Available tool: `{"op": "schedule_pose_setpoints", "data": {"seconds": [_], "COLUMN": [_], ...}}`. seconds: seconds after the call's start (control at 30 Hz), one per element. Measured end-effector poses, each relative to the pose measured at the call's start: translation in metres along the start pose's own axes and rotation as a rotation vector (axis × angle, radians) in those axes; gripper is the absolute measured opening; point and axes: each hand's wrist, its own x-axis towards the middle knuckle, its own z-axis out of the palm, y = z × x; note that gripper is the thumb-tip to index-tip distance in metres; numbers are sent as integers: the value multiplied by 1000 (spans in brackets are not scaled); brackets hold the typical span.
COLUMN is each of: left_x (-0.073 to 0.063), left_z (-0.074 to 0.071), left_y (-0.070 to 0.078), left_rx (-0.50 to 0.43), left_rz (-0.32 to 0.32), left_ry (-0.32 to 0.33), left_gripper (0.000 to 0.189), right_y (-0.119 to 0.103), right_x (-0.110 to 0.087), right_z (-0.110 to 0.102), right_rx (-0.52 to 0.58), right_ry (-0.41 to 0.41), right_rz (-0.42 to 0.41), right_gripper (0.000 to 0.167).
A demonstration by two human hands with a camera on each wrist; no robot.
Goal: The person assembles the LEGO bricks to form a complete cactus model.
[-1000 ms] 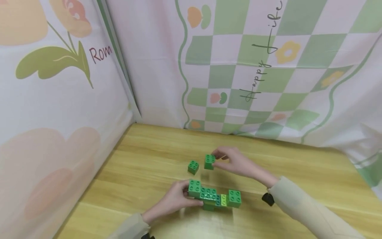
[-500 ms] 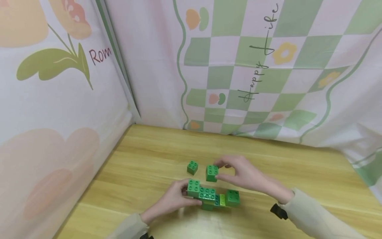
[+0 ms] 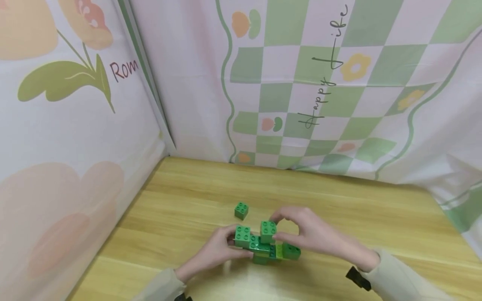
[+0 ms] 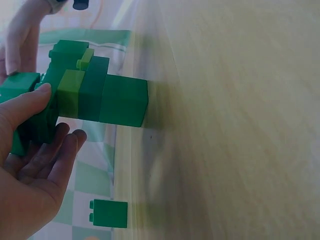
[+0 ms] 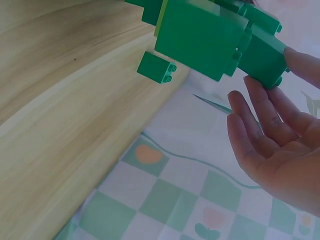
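My left hand (image 3: 222, 248) grips the left end of a toy-brick assembly (image 3: 257, 244), its thumb along the near side. Mostly green, the assembly has a dark teal brick and a lime one toward the right, a raised green brick (image 3: 242, 237) at the left, and another green brick (image 3: 291, 251) at the right end. My right hand (image 3: 306, 228) pinches a square green brick (image 3: 267, 232) between thumb and fingers, right over the assembly's middle studs. In the right wrist view this pinched brick (image 5: 265, 57) is right at the assembly's stud side; its other fingers spread below.
One loose green brick (image 3: 241, 210) stands on the wooden table (image 3: 196, 184) just behind the assembly. Patterned cloth hangs along the left side (image 3: 75, 138) and the back (image 3: 203, 104) of the table.
My right hand has brought its green brick toward me, from beside the loose brick to over the assembly. My left hand keeps its hold almost in place.
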Motion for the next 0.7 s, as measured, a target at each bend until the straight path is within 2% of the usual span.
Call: {"op": "schedule_pose_setpoints", "data": {"seconds": [0.2, 0.7], "left_x": [1, 0], "left_z": [0, 1], "left_y": [0, -3], "left_rx": [5, -5], "left_rz": [7, 14], "left_ry": [-1, 4], "left_gripper": [44, 46], "right_y": [-4, -12], "right_x": [-2, -2], "right_z": [4, 10], "right_rx": [-6, -25], "right_ry": [2, 0], "right_rz": [-28, -32], "right_gripper": [25, 31]}}
